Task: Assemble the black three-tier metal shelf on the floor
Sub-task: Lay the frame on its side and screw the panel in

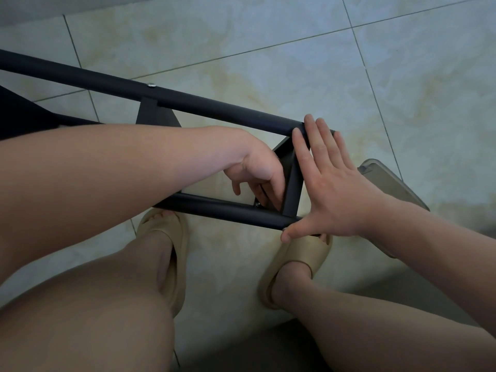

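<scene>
The right grip (335, 189), fingers straight and wide, presses across the end of the black shelf frame (214, 108), while the left grip (257, 173) curls down at a small screw (257, 204) on the near tube, its hold hidden, the frame lying on the tiled floor (268, 49).

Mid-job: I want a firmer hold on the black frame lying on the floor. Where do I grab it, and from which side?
Probably the far tube, on its bare middle stretch, from above: it is round and free there. The left hand is down at the screw by the near tube; the right hand lies flat across both tube ends.
</scene>
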`<state>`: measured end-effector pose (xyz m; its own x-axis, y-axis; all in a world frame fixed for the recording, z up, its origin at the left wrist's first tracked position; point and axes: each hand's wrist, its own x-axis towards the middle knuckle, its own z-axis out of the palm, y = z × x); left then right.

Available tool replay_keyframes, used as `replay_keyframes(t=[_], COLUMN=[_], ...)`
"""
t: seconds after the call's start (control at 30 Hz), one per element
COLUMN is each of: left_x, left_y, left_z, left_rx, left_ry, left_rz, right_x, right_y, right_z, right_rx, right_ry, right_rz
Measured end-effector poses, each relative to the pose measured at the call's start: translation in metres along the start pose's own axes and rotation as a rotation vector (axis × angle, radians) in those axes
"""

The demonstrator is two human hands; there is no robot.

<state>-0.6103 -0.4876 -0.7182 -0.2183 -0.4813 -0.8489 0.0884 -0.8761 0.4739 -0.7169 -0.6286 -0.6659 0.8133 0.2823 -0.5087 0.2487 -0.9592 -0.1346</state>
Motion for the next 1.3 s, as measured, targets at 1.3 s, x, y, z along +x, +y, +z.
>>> replay_keyframes(t=[1.3], left_x=[0.0027], left_y=[0.0019], left_z=[0.001], left_rx=[-0.014], left_ry=[-0.019], left_rz=[-0.017], right_x=[0.0009], right_y=[-0.0022], right_z=[-0.0015], right_rx=[0.003], right_ry=[-0.011], right_rz=[0.012])
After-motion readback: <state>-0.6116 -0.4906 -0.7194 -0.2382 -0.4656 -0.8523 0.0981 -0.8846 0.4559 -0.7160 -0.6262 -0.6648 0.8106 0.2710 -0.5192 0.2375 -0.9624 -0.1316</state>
